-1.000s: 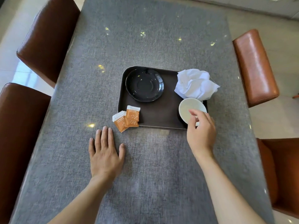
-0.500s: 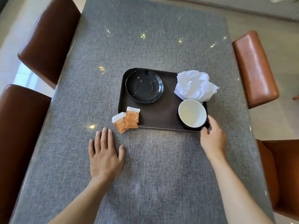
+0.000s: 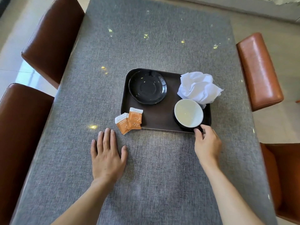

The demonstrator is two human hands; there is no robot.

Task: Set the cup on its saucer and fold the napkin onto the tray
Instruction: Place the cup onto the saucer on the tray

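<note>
One tray (image 3: 123, 101), saucer (image 3: 147, 87), cup (image 3: 188, 113), napkin (image 3: 198, 88), two sachets (image 3: 129, 120)
Cup handle, lower right of tray, is pinched by right hand (image 3: 207, 143); left hand (image 3: 108, 155) is laid flat, open, holding nothing

Right hand (image 3: 207, 143) newly pinching cup (image 3: 188, 113) handle.

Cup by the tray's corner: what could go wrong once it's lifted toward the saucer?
1. The right hand pinches only the cup's small dark handle, so the cup may tip or slip.
2. The crumpled napkin touches the cup's far rim and might get dragged along.
3. The sachets overhang the tray's near edge; a nudge could knock them off.
</note>
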